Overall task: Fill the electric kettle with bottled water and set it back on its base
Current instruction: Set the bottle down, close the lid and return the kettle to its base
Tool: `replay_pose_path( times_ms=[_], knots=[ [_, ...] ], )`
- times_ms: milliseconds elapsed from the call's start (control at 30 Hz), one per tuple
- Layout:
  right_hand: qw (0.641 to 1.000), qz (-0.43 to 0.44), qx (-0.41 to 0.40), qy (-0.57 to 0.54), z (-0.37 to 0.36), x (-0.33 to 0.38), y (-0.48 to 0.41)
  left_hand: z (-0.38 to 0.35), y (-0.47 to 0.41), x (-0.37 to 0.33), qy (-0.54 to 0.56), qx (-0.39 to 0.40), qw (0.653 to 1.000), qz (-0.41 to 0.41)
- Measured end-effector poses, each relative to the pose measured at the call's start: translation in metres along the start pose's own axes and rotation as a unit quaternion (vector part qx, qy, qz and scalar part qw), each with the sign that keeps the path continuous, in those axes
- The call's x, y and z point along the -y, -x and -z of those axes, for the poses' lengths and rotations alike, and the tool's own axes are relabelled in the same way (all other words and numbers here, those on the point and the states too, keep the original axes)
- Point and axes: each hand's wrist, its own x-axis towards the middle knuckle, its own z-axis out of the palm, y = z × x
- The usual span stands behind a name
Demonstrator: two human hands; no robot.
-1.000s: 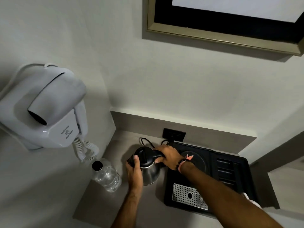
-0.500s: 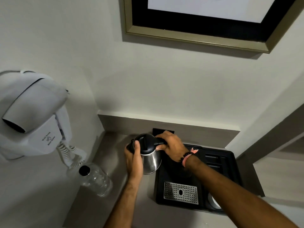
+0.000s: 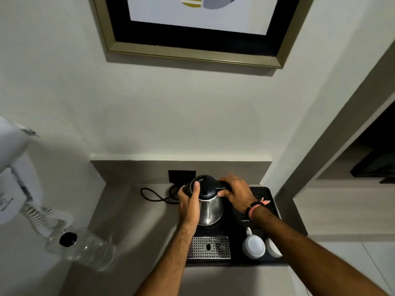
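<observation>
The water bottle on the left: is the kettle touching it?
Apart. The head view shows the water bottle at the counter's left with bare counter between it and the kettle.

Dim, soft light; wide-angle bending at edges, motion blur smearing the water bottle [image 3: 85, 248].

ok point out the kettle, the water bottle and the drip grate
kettle [image 3: 210, 212], head view, on its shiny steel body
bottle [image 3: 68, 239], head view, on its black cap
grate [image 3: 209, 247], head view, on its perforated metal middle
</observation>
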Motion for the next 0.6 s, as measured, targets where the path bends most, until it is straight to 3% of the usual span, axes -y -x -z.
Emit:
replay_pose_path(
  times_ms=[600],
  knots=[
    [0.998, -0.009, -0.011, -0.055, -0.002, -0.036, 0.004, -0.013, 0.002, 0.019, -0.035, 0.012, 0.999, -0.009]
  ],
)
